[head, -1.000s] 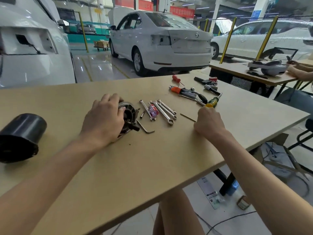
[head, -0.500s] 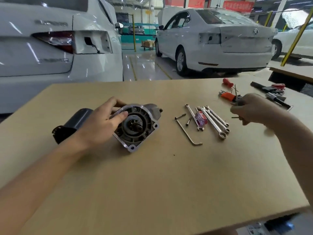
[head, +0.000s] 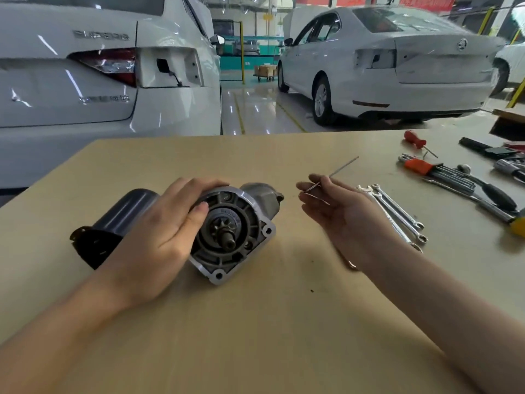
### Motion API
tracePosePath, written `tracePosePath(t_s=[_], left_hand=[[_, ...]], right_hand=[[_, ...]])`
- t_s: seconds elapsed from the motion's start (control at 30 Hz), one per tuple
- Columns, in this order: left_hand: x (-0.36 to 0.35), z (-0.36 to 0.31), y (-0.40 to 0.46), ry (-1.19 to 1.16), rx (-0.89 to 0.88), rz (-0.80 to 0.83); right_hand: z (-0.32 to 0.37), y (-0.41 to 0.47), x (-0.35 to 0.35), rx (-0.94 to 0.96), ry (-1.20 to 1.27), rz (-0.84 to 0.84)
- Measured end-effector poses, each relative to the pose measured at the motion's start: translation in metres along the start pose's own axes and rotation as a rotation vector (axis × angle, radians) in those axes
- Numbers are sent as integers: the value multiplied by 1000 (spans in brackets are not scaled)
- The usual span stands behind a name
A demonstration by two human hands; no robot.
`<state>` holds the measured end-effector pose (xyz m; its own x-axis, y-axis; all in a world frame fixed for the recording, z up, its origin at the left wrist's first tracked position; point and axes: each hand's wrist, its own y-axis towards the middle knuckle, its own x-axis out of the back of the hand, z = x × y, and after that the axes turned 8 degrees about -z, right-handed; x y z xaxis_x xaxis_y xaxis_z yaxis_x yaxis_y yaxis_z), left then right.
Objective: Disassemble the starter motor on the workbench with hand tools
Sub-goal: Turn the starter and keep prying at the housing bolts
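Fingers (head: 315,184) of the right hand (head: 338,214) pinching a thin metal rod (head: 341,166), that's the grip on this side, thumb and fingertips closed on its lower end while the rod slants up and away over the bench (head: 255,322), clear of the surface; across from it the left hand (head: 159,237) has its grip curled over the top of the starter motor (head: 230,231), thumb pressed on the rim of the silver nose housing, fingers wrapped over the far side; the motor lies on its side near the middle of the bench, pinion gear (head: 224,233) and shaft facing the camera, and a dark cylindrical body (head: 110,226) lies behind the left hand; out to the right, a row of combination wrenches (head: 397,214) lies flat just past the right wrist, then an orange-holdered hex key set (head: 437,173), a red-handled screwdriver (head: 414,139) and more dark tools toward the bench's far corner; beyond the bench edge, two white cars (head: 397,66) parked tail-on over a glossy workshop floor
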<state>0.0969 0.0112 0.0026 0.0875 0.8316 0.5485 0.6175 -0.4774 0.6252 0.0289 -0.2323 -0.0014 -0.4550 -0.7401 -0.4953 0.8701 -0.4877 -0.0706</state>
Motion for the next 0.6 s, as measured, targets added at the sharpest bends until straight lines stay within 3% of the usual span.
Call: tracePosePath(t_s=[0.6], left_hand=[[-4,1,0,55,0,-46]], right_hand=[[-6,-3,-6,-30,-66,74]])
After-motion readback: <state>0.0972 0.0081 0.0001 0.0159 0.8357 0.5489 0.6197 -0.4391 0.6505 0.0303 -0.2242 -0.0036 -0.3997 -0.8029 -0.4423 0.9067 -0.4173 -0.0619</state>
